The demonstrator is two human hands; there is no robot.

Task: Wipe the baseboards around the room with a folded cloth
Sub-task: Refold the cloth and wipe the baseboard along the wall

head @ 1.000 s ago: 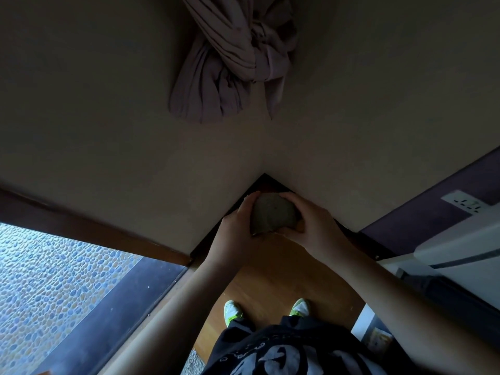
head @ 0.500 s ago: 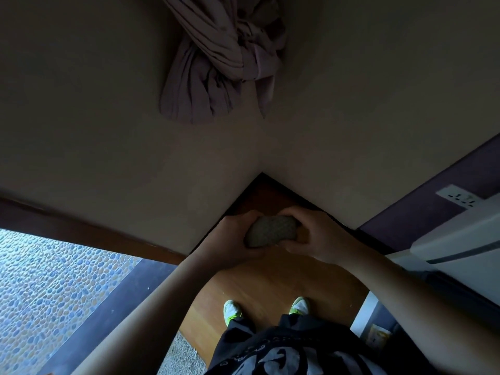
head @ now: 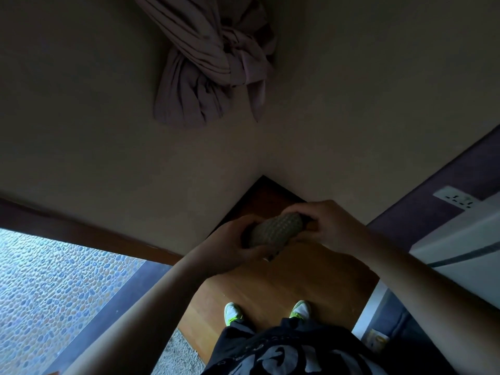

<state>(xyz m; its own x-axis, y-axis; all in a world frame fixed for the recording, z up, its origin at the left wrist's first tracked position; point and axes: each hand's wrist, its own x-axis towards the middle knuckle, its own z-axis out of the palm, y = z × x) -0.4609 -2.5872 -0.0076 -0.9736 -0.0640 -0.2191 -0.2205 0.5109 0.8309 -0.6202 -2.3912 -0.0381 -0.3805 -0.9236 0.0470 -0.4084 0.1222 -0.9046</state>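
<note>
A grey-green textured cloth (head: 276,230), rolled into a thick wad, is held in front of me above the floor corner. My left hand (head: 232,243) grips its left end from below and my right hand (head: 328,226) holds its right end from above. The dark baseboard (head: 281,188) runs along the foot of both cream walls and meets in the corner just beyond my hands. The cloth is apart from the baseboard.
A knotted mauve curtain (head: 208,66) hangs on the wall above the corner. A wooden door threshold (head: 81,234) and pebbled floor (head: 54,288) lie to the left. At right are a purple panel with a socket (head: 457,200) and white furniture (head: 460,239). My shoes (head: 234,313) stand on wood flooring.
Both hands with the cloth have drawn back from the corner toward me and lifted off the baseboard. The cloth has turned from a rounded ball into a longer roll between my hands.
</note>
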